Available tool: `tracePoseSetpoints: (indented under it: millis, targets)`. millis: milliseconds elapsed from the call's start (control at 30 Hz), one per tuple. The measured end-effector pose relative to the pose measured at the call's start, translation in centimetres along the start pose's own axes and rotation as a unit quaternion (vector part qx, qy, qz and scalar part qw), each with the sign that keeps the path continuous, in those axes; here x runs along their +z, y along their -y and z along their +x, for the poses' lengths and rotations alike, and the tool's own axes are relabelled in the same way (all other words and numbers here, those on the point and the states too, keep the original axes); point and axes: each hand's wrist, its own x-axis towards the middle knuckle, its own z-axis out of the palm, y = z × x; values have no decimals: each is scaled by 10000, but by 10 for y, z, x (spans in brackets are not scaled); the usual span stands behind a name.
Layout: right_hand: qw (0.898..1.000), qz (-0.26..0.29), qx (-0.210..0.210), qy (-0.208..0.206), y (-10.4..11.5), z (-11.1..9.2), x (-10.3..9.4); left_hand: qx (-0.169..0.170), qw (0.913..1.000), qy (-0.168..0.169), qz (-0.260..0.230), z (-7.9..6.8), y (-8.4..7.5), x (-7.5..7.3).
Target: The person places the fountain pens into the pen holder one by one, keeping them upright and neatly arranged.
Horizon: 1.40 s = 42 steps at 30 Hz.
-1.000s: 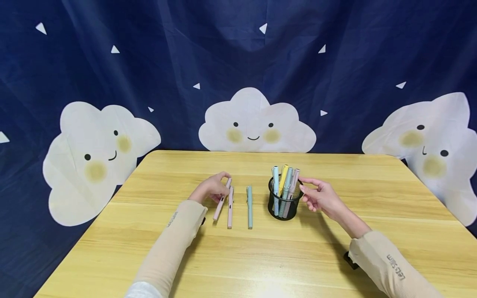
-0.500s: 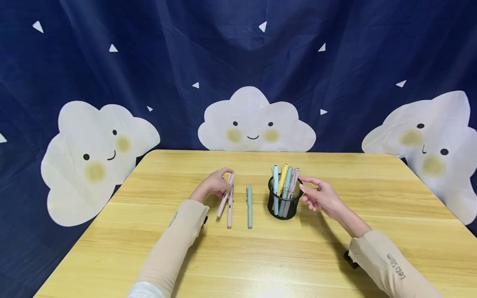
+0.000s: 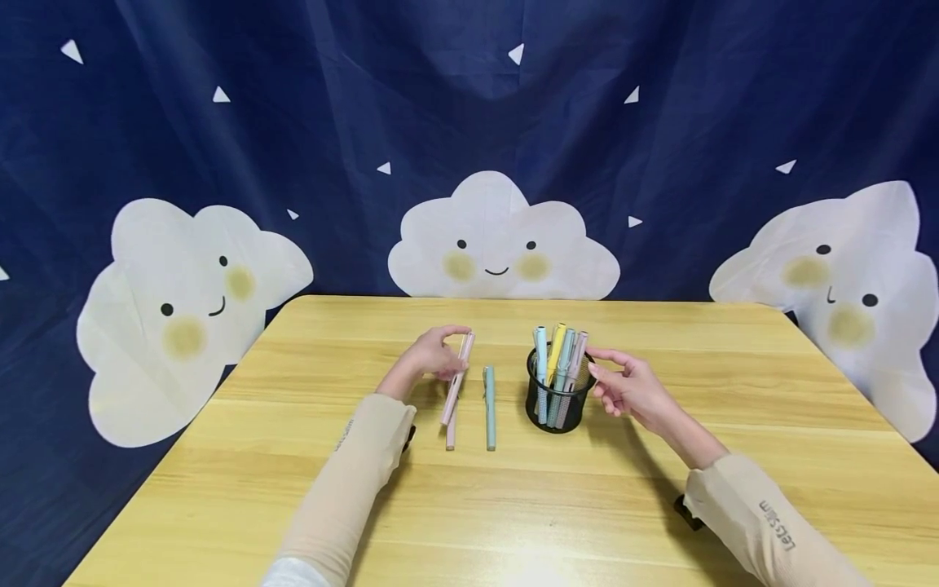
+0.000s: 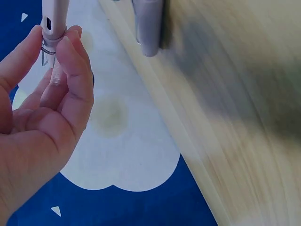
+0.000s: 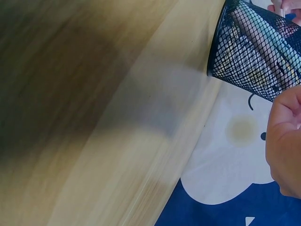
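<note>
Left hand (image 3: 431, 356) is pinching a thin pink pen (image 3: 453, 395); right hand (image 3: 627, 387) is holding the round black mesh cup (image 3: 575, 412) (right of that pen).

We see pens (image 3: 491, 412) in pale pink, teal, light blue and yellow; the cup (image 5: 249, 56) is black, with mesh pattern. The table (image 3: 616, 505) has yellowish wood grain, and the curtain (image 3: 440, 90) is dark blue (its clouds (image 3: 499, 216) are white).

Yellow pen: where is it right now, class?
In the head view, the yellow pen stands in the mesh cup, between the blue pen and a teal pen, left of the right hand.
</note>
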Motion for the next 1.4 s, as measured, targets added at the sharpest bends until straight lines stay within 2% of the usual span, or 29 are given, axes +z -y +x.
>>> tracePoseSetpoints:
  millis: [233, 600, 900, 1233, 1400]
  targets:
    - [10000, -3, -52, -3, -1, 0, 0, 188, 9998, -18, -22, 0, -6, 3]
    - [10000, 19, -23, -5, -1, 0, 1, 349, 9981, 17, -509, -3, -17, 8]
    - [10000, 16, -78, -9, -1, 1, 2, 1005, 9877, 209, -1180, -4, -25, 10]
    - [10000, 15, -19, -49, -1, -1, 2, 1393, 9813, -56, -1324, -2, -33, 20]
    - [10000, 39, -49, -43, 0, -1, 1, 1561, 9768, -46, -1467, -1, -39, 25]
